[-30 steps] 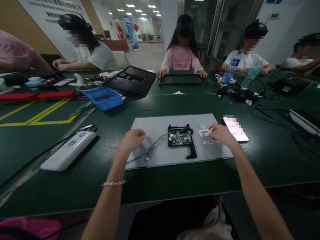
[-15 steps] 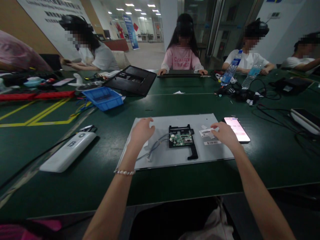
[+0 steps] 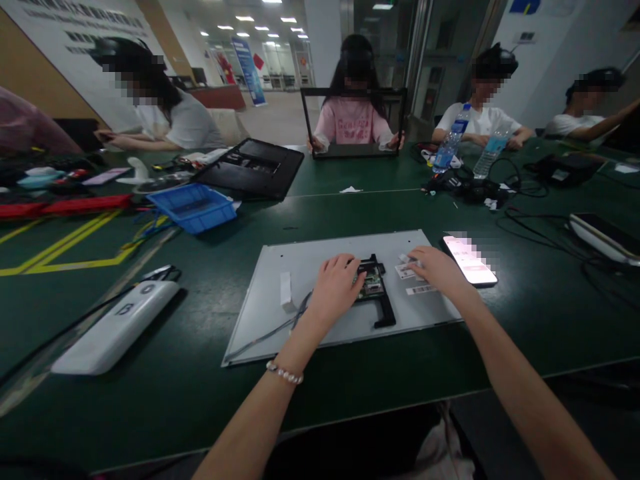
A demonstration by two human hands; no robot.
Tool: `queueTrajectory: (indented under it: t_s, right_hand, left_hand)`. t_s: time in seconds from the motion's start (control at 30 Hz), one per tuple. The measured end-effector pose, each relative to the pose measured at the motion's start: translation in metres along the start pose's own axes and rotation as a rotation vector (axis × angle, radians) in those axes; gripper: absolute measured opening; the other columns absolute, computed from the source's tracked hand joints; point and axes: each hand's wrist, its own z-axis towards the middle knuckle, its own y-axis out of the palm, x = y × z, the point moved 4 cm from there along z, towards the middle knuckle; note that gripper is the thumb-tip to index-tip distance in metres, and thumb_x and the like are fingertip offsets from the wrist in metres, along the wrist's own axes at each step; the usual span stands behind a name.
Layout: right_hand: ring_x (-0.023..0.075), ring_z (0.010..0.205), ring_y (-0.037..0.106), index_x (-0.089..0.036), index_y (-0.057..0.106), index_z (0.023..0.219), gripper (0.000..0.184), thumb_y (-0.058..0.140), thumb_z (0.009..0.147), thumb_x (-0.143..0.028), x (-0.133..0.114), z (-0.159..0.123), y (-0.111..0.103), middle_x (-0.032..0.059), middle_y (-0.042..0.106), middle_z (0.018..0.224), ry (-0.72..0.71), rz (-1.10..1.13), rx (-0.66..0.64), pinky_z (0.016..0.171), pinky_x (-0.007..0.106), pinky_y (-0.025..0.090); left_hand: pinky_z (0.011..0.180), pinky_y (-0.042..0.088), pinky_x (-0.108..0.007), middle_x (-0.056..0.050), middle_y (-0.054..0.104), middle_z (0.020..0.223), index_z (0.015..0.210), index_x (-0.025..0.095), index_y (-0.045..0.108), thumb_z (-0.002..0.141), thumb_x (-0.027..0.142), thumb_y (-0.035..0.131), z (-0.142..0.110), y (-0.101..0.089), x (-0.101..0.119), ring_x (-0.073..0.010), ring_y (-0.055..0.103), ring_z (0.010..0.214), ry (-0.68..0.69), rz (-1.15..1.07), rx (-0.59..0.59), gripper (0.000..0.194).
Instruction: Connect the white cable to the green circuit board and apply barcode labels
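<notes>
A flat panel [image 3: 270, 280], pale grey on its upper face, lies on the table before me. On it rests a black bracket [image 3: 385, 311] with a green circuit board [image 3: 373, 285]. My left hand [image 3: 334, 287] is over the left side of the board and bracket, thumb and fingers apart; whether it touches them I cannot tell. Grey cables [image 3: 265, 341] run out under that wrist. Above the panel's right part, my right hand [image 3: 440, 270] has its thumb and fingers apart beside paper labels [image 3: 405, 271]. A white strip [image 3: 285, 291] sits on the panel's left.
Right of the panel lies a lit phone [image 3: 470, 259]; a white power bank [image 3: 117, 327] is on the left. Farther back are a blue tray [image 3: 193, 210], a black cover [image 3: 250, 167] and water bottles [image 3: 451, 143]. Across the table a person holds up a black frame [image 3: 357, 152].
My left hand has moved right, from the panel's left edge to the board. The right hand stays by the labels. Across the table, the person has raised the black frame upright.
</notes>
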Motion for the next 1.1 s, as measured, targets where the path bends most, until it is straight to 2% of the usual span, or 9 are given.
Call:
queueTrajectory:
  t_s: [0.1, 0.27, 0.4, 0.5, 0.67, 0.8, 0.9, 1.0, 1.1]
  right_hand:
    - [0.0205, 0.095, 0.059, -0.016, 0.063, 0.101, 0.022, 0.046, 0.089, -0.026, -0.006, 0.007, -0.003, 0.0096, 0.063, 0.101, 0.005, -0.115, -0.044, 0.081, 0.030, 0.044]
    - [0.0222, 0.088, 0.062, -0.014, 0.063, 0.085, 0.024, 0.041, 0.091, -0.019, -0.020, 0.019, -0.009, 0.0119, 0.065, 0.089, -0.030, -0.300, -0.128, 0.074, 0.030, 0.044]
    - [0.0219, 0.082, 0.063, -0.013, 0.059, 0.091, 0.020, 0.039, 0.090, -0.012, -0.023, 0.021, -0.011, 0.0120, 0.065, 0.088, -0.025, -0.336, -0.131, 0.068, 0.029, 0.043]
    - [0.0211, 0.079, 0.063, -0.012, 0.055, 0.099, 0.020, 0.037, 0.090, -0.008, -0.022, 0.019, -0.010, 0.0124, 0.065, 0.088, 0.037, -0.298, -0.070, 0.066, 0.028, 0.042]
    - [0.0200, 0.082, 0.061, -0.015, 0.056, 0.098, 0.020, 0.038, 0.090, -0.013, -0.020, 0.014, -0.006, 0.0108, 0.064, 0.091, 0.068, -0.161, 0.024, 0.068, 0.028, 0.041]
    - [0.0183, 0.086, 0.059, -0.017, 0.059, 0.098, 0.021, 0.040, 0.089, -0.017, -0.018, 0.014, -0.004, 0.0083, 0.063, 0.094, 0.039, 0.030, 0.074, 0.075, 0.028, 0.042]
    - [0.0181, 0.087, 0.059, -0.017, 0.062, 0.095, 0.020, 0.045, 0.087, -0.018, -0.018, 0.016, -0.002, 0.0077, 0.063, 0.095, 0.007, 0.145, 0.125, 0.078, 0.030, 0.043]
    - [0.0177, 0.089, 0.058, -0.016, 0.063, 0.094, 0.019, 0.047, 0.085, -0.017, -0.022, 0.021, -0.003, 0.0086, 0.062, 0.097, -0.017, 0.206, 0.168, 0.080, 0.030, 0.042]
    - [0.0178, 0.092, 0.058, -0.015, 0.063, 0.094, 0.020, 0.046, 0.086, -0.015, -0.033, 0.030, -0.006, 0.0090, 0.064, 0.098, -0.052, 0.198, 0.150, 0.083, 0.029, 0.042]
  left_hand:
    - [0.092, 0.037, -0.039, -0.009, 0.056, 0.115, 0.109, 0.018, 0.055, 0.092, 0.030, 0.040, -0.001, 0.000, 0.002, -0.0232, 0.049, 0.108, 0.015, 0.012, -0.005, 0.025]
    - [0.091, 0.038, -0.038, -0.009, 0.057, 0.113, 0.108, 0.017, 0.055, 0.093, 0.030, 0.038, -0.001, 0.004, 0.004, -0.0226, 0.051, 0.106, 0.032, 0.010, -0.018, 0.026]
    - [0.091, 0.038, -0.038, -0.009, 0.057, 0.113, 0.109, 0.016, 0.055, 0.094, 0.029, 0.036, -0.001, 0.003, 0.005, -0.0220, 0.051, 0.106, 0.054, 0.003, -0.038, 0.027]
    - [0.092, 0.038, -0.038, -0.008, 0.057, 0.115, 0.112, 0.017, 0.054, 0.094, 0.028, 0.037, -0.002, 0.003, 0.008, -0.0221, 0.051, 0.107, 0.104, 0.001, -0.064, 0.028]
    - [0.094, 0.038, -0.038, -0.009, 0.059, 0.114, 0.116, 0.017, 0.052, 0.095, 0.025, 0.032, -0.002, 0.008, 0.014, -0.0214, 0.054, 0.106, 0.180, -0.001, -0.123, 0.030]
    - [0.093, 0.039, -0.037, -0.009, 0.061, 0.112, 0.117, 0.016, 0.052, 0.097, 0.033, 0.030, -0.002, 0.009, 0.015, -0.0209, 0.055, 0.105, 0.185, -0.035, -0.152, 0.034]
    - [0.095, 0.039, -0.036, -0.008, 0.059, 0.117, 0.117, 0.017, 0.051, 0.096, 0.039, 0.033, -0.003, 0.009, 0.018, -0.0206, 0.053, 0.110, 0.242, -0.068, -0.162, 0.035]
    - [0.096, 0.038, -0.035, -0.009, 0.057, 0.122, 0.120, 0.016, 0.049, 0.092, 0.043, 0.040, -0.005, 0.012, 0.020, -0.0215, 0.050, 0.115, 0.284, -0.077, -0.179, 0.040]
    - [0.097, 0.038, -0.034, -0.011, 0.055, 0.125, 0.123, 0.014, 0.047, 0.091, 0.043, 0.045, -0.006, 0.013, 0.020, -0.0217, 0.049, 0.117, 0.301, -0.087, -0.189, 0.043]
